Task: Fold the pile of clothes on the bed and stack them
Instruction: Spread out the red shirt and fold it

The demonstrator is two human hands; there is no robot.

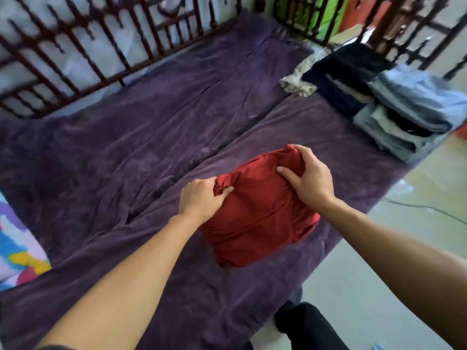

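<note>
Two grips hold one red garment [257,223], a folded, rumpled bundle lying on the purple bed cover [121,160] just toward 5 o'clock from the middle of the head view. The left grip [202,198] pinches a bunched corner at the bundle's 10 o'clock, thumb and fingers closed on the twisted cloth. The right grip [312,178] grasps the far edge at the bundle's 1 o'clock, fingers curled over the fold and thumb pressed on top. The bulk of the garment lies between and below both grips, toward 6 o'clock.

At 2 o'clock, well apart from the garment, a stack of folded denim and grey clothes [409,114] sits by the bed's edge, touching a dark folded stack [346,77] behind it. A crumpled pale cloth [298,83] lies just beside the dark stack. A brightly patterned cloth [17,248] shows at 8 o'clock.
</note>
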